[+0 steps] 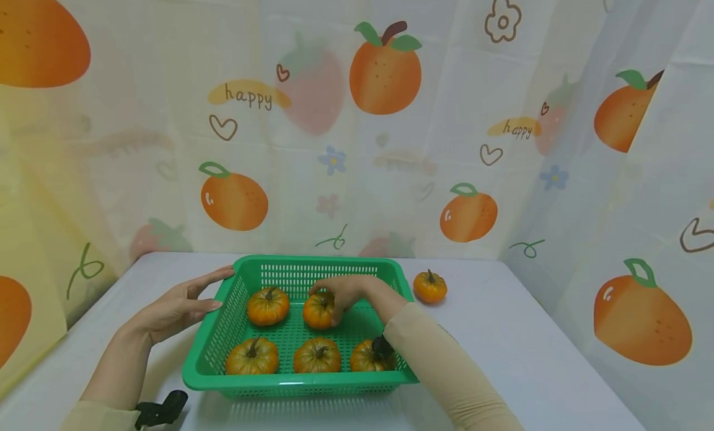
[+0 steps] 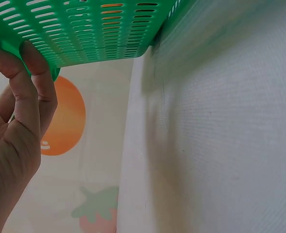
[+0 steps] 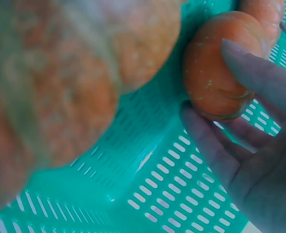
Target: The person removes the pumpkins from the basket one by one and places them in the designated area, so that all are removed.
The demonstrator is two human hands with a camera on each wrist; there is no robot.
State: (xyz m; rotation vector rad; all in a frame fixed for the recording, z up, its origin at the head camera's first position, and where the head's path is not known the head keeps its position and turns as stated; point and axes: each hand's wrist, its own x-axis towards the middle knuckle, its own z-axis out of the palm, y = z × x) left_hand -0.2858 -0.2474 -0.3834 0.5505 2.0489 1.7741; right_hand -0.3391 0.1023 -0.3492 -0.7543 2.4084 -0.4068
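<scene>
A green plastic basket (image 1: 301,384) with slotted walls stands on the table, with several small orange pumpkins inside. My right hand (image 1: 348,293) reaches in and grips the pumpkin (image 1: 318,312) in the middle of the back row, fingers over its far side. In the right wrist view the thumb and fingers lie round that pumpkin (image 3: 215,68). Beside it at back left sits another pumpkin (image 1: 268,306). My left hand (image 1: 173,307) is at the basket's left side, its loosely extended fingertips touching the rim; from below, those fingers (image 2: 38,73) show against the green edge.
Along the basket's front lie a pumpkin (image 1: 252,356) at left, one (image 1: 317,355) in the middle and one (image 1: 365,356) at right, partly covered by the right wrist's camera. Outside, right of the basket, a single pumpkin (image 1: 430,286) sits on the white table (image 1: 502,338). A printed curtain (image 1: 334,189) hangs behind.
</scene>
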